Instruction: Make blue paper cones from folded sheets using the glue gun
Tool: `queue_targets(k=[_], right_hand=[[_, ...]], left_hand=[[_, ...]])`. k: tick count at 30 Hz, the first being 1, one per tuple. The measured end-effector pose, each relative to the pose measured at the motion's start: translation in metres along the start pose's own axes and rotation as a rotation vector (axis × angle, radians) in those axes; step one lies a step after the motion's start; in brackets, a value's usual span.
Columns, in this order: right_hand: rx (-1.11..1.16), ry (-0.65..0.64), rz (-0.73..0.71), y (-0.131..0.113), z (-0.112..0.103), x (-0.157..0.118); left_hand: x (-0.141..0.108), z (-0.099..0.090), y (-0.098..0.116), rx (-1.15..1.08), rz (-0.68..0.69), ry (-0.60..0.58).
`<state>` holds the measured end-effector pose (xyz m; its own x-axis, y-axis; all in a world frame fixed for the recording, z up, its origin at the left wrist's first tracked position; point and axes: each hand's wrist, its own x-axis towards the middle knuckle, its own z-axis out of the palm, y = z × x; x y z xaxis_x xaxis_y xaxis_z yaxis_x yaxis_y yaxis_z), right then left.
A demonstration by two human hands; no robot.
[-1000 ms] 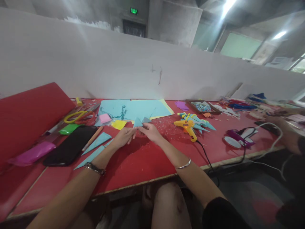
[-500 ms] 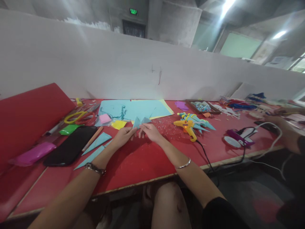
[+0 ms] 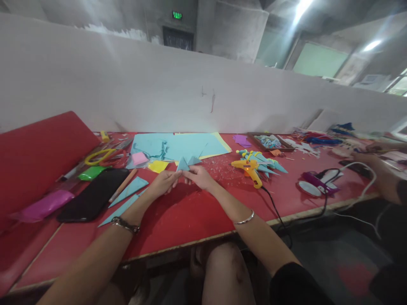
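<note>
Between my two hands, above the middle of the red table, is a small folded piece of light blue paper (image 3: 182, 164) with its point up. My left hand (image 3: 163, 182) pinches its lower left side. On the lower right, the fingers of my right hand (image 3: 199, 176) are closed on it too. A second blue triangular flap (image 3: 193, 160) shows just behind my right fingers; whether it belongs to the same piece I cannot tell. Folded blue paper triangles (image 3: 129, 190) lie beside my left forearm.
Blue paper sheets (image 3: 193, 144) lie beyond my hands. To the right are a yellow hot glue gun (image 3: 249, 168), blue paper cones with yellow trim (image 3: 260, 161) and a tray of scraps (image 3: 270, 142). A black phone (image 3: 95, 195) lies left. Another person's arm (image 3: 378, 173) reaches in at far right.
My right fingers have slid slightly left and closer to my left hand along the blue paper's lower edge. More of its pointed face shows. The other things stay put.
</note>
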<state>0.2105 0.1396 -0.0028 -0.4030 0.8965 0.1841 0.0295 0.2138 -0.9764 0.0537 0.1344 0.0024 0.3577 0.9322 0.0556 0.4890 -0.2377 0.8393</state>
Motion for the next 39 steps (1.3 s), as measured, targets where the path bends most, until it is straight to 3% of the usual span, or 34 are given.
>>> queue_targets(k=[4,11,15,23,27,32,39], right_hand=[[-0.006,-0.032,0.001,-0.003,-0.0004,-0.0005],[-0.003,-0.156,0.109,-0.0027,0.0008,-0.0024],[0.01,-0.215,0.143,-0.0003,0.0022,-0.0025],[-0.019,-0.195,0.079,0.0017,0.0023,-0.0033],[-0.045,-0.245,0.079,0.0013,0.0003,-0.0046],[-0.116,-0.355,0.105,-0.0002,0.0014,-0.0058],[-0.124,-0.306,0.105,-0.0031,0.0053,-0.0071]], left_hand=[[0.0016,0.0,-0.0014,0.03,0.01,0.017],[0.0068,-0.0016,-0.0027,0.11,0.133,0.257],[0.0048,-0.0011,0.0,0.205,0.174,0.308],[0.0013,-0.0025,-0.0017,0.115,0.118,0.158],[0.0023,-0.0029,-0.0014,0.05,0.103,0.07],[0.0058,-0.0016,0.0005,-0.032,0.171,0.264],[0.0084,-0.0017,-0.0006,-0.07,0.13,0.38]])
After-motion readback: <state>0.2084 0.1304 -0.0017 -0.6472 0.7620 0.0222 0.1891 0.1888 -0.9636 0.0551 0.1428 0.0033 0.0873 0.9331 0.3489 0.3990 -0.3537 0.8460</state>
